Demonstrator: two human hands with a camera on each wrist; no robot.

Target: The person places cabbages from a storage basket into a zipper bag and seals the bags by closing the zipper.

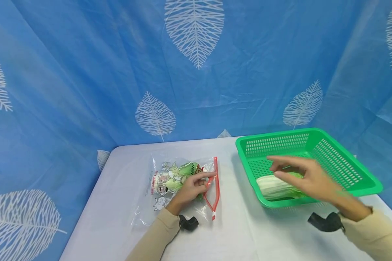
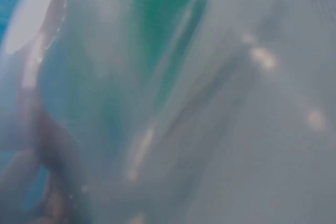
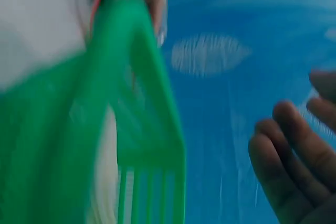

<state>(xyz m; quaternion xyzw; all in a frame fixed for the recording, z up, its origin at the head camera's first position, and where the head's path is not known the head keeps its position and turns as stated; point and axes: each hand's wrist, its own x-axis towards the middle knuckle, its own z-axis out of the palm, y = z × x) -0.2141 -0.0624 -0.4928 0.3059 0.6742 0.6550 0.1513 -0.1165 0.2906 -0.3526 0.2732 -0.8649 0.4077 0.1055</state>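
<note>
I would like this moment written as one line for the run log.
left hand: touching red-zipped bag, mouth open | right hand: above green plastic basket, holding nothing | basket: napa cabbage inside | bag: green vegetable inside

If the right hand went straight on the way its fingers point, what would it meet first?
Likely the left rim of the green basket, by the head view. The right hand seems raised over the basket, though; depth is unclear, so it might pass above.
</note>
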